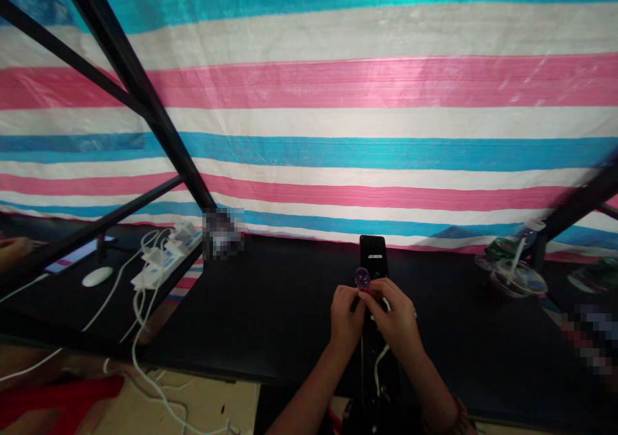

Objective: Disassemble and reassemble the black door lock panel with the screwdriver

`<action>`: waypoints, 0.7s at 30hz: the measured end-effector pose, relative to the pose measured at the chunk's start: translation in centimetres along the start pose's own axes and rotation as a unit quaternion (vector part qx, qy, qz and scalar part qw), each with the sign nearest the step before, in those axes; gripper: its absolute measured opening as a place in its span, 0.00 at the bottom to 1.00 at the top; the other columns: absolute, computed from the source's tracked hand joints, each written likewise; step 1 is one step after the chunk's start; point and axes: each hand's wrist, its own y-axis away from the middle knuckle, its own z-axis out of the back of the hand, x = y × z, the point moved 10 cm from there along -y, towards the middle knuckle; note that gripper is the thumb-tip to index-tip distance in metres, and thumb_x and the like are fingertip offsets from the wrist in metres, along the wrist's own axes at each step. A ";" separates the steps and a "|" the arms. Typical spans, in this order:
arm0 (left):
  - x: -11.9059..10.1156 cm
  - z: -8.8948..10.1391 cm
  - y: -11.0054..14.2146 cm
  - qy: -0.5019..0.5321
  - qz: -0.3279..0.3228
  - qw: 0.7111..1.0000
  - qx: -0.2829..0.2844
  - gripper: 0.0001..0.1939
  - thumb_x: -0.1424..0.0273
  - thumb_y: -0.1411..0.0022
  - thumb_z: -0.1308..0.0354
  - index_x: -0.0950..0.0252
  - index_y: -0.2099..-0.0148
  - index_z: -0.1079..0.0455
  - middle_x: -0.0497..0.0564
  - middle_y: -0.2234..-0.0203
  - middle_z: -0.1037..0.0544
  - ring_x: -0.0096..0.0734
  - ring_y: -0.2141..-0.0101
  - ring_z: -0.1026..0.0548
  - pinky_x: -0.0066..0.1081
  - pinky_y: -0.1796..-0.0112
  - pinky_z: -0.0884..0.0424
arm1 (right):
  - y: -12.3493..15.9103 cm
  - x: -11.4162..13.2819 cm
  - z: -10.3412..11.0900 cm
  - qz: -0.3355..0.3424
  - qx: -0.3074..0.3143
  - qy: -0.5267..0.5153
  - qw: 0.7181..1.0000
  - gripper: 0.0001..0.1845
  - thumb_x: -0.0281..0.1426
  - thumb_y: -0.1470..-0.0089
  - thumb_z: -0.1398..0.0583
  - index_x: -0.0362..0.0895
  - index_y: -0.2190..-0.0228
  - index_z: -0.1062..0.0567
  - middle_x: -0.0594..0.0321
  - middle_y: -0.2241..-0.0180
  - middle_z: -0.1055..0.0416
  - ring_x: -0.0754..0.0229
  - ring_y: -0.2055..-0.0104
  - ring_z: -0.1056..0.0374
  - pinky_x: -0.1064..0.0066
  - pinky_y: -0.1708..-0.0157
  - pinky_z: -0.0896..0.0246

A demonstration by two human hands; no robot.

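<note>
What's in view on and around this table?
striped tarp: 1, blue, white and pink, behind the table
frame bars: several, black, left and right
table: 1, black, centre
smartphone: 1, black, just beyond the hands
round object: 1, purple, between the hands
power strip: 1, white, left
mouse: 1, white, far left
cables: several, white, left
plastic cup: 1, clear, right, with straw
left hand: 1, on the round object
right hand: 1, on the round object

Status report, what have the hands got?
Right hand pinching small purple round object; left hand right beside it. Black smartphone just beyond. White cable below the right hand.
</note>
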 end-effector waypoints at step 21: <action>-0.7 -0.9 0.2 -0.025 -0.013 0.999 0.033 0.08 0.75 0.32 0.45 0.61 0.63 0.25 0.50 0.69 0.21 0.37 0.63 0.26 0.37 0.60 0.27 | 0.3 -1.0 0.3 -0.009 0.007 0.050 0.999 0.10 0.32 0.38 0.41 0.46 0.59 0.21 0.55 0.60 0.21 0.53 0.58 0.24 0.64 0.58 0.26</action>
